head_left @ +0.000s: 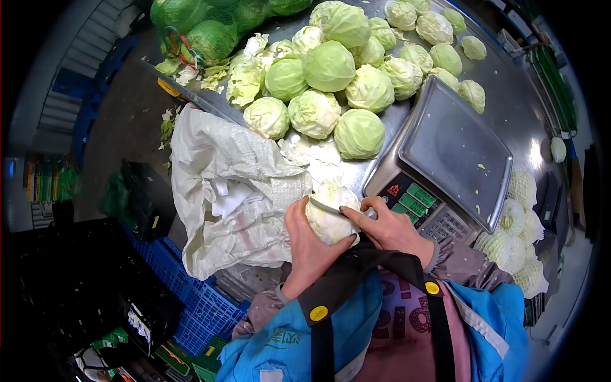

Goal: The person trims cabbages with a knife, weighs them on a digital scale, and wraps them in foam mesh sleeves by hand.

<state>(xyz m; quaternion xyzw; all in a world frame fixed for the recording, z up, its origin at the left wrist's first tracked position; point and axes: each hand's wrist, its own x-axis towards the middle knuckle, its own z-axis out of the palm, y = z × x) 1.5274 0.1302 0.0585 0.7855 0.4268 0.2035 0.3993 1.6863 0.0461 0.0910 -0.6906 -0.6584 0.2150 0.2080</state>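
A pale, trimmed cabbage (332,224) is held close to my body at the table's front edge. My left hand (309,245) grips its left side and underside, with the fingers wrapped round it. In my right hand (389,224) is a small knife (324,205), its blade lying against the upper face of the cabbage. The knife's handle is hidden inside my closed fingers. Just beyond, cut leaves (312,151) lie on the metal table in front of a heap of green cabbages (328,67).
Right of my hands stands a digital scale (458,149) with lit green displays. A white woven sack (235,153) hangs at the table's left edge. Net-wrapped cabbages (509,239) sit at the right, green net bags (213,41) at the back left. Blue crates (207,315) stand below left.
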